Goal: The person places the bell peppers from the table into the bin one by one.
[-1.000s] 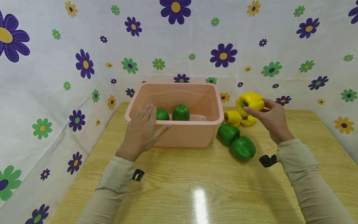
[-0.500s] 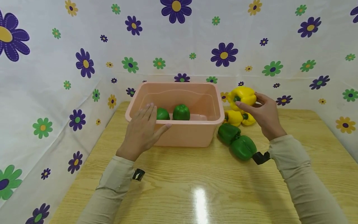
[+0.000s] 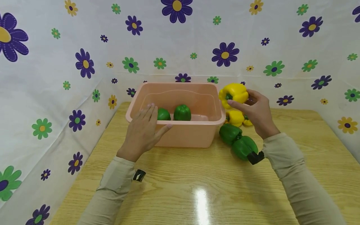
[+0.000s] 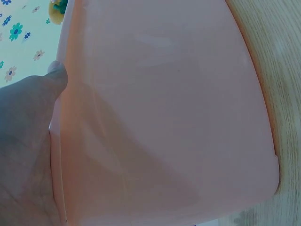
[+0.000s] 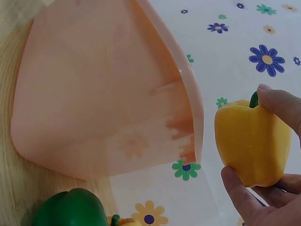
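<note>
My right hand point(image 3: 257, 111) holds a yellow bell pepper point(image 3: 234, 93) in the air beside the right rim of a pink plastic tub point(image 3: 182, 136). In the right wrist view the thumb lies by the green stem of this yellow pepper point(image 5: 254, 141), and fingers support its other end. My left hand point(image 3: 142, 132) rests over the tub's near rim at the left, fingers extended inward and thumb along the rim. Two green bell peppers, one at the middle point(image 3: 182, 113) and one point(image 3: 163, 114) partly behind my left fingers, lie inside the tub.
Right of the tub, two green bell peppers point(image 3: 230, 133) lie on the wooden table point(image 3: 174, 181). Behind them sit more yellow bell peppers point(image 3: 235, 118), partly covered by my right hand. A white flowered cloth point(image 3: 168, 34) hangs behind and at the sides.
My right hand has carried the yellow bell pepper left and slightly up, from above the other yellow peppers to the tub's right rim. The left hand has stayed in place.
</note>
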Demonstrator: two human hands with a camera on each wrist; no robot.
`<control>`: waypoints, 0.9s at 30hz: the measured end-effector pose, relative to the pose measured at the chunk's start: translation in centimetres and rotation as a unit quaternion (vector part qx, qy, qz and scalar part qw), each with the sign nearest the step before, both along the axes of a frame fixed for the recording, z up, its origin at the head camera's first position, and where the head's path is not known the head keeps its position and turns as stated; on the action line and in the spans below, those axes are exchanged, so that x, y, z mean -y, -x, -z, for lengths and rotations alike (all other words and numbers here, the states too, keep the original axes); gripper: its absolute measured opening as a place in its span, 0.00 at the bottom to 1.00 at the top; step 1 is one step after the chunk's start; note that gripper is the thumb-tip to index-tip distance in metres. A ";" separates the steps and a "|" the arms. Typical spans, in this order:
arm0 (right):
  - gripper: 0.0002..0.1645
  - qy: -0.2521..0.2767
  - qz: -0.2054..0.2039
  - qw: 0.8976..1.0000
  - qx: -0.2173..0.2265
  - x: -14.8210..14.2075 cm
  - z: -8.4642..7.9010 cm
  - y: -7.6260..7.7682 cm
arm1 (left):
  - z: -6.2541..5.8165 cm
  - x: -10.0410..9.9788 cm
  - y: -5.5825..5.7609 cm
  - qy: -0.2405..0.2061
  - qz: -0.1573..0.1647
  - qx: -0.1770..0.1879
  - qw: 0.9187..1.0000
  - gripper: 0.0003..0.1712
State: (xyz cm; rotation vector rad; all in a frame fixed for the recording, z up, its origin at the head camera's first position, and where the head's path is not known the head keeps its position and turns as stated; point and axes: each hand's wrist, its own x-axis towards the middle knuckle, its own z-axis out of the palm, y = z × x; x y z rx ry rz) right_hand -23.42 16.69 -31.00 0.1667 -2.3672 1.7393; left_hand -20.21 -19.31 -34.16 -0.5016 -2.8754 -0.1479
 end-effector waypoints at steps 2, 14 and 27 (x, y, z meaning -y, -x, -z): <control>0.48 0.000 -0.004 1.000 0.001 0.3 -0.1 0.0 | 0.0 0.0 0.0 0.000 0.000 0.002 1.000 0.54; 0.49 -0.008 -0.010 1.000 0.001 1.3 -0.2 0.0 | 0.0 0.0 0.0 -0.001 0.000 -0.003 1.000 0.54; 0.48 0.003 -0.023 1.000 -0.001 1.6 0.1 0.0 | 0.2 -0.1 0.0 -0.002 0.001 -0.011 1.000 0.54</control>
